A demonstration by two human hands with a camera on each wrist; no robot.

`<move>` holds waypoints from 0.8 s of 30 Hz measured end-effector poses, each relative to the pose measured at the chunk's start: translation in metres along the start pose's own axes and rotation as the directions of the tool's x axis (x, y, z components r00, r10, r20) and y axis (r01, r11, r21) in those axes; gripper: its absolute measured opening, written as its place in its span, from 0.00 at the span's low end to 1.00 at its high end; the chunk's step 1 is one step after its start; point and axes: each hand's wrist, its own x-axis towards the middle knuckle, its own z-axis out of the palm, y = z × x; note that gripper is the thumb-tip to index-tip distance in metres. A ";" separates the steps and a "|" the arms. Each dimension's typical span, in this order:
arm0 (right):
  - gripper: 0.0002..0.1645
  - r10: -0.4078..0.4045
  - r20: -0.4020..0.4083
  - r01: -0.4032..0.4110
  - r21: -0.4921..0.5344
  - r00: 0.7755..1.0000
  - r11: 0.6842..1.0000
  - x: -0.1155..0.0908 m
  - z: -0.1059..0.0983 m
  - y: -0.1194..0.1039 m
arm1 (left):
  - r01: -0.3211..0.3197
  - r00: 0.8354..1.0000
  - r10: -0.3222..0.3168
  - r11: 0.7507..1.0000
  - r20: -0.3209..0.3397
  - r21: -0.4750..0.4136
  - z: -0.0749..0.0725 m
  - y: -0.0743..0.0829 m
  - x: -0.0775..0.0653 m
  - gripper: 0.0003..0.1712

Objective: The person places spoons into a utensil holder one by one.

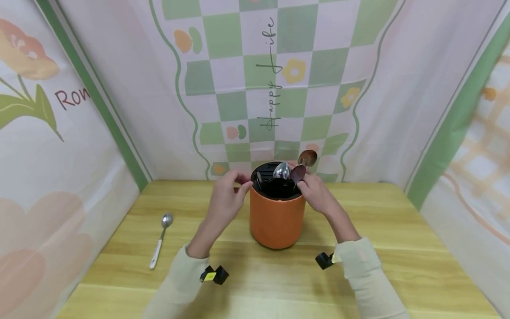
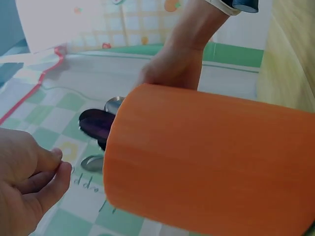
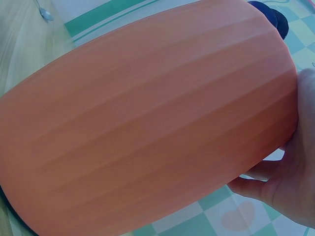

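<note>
An orange utensil holder (image 1: 276, 221) with a black insert (image 1: 266, 170) stands upright on the table. Out of its top stick a shiny silver utensil head (image 1: 282, 170), a dark rounded one (image 1: 298, 173), a brownish one (image 1: 308, 157) and, by the left rim, a small spoon (image 2: 92, 163). My right hand (image 1: 316, 192) grips the holder's right rim, thumb on the near side and fingers behind (image 3: 266, 179). Beside the left rim is my left hand (image 1: 228, 195), thumb and fingertips close together with nothing visible between them; the left wrist view shows it apart from the holder.
A spoon (image 1: 162, 239) with a silver bowl and white handle lies on the wooden table (image 1: 378, 274) at the left. Behind the holder hangs a green-and-white checked cloth (image 1: 223, 37), and patterned curtains (image 1: 32, 177) close in both sides.
</note>
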 end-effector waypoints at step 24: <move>0.31 0.010 0.019 -0.010 -0.007 1.000 1.000 0.002 0.000 0.000 | 0.230 0.967 -0.242 0.964 0.078 0.136 -0.047 -0.059 -0.068 0.04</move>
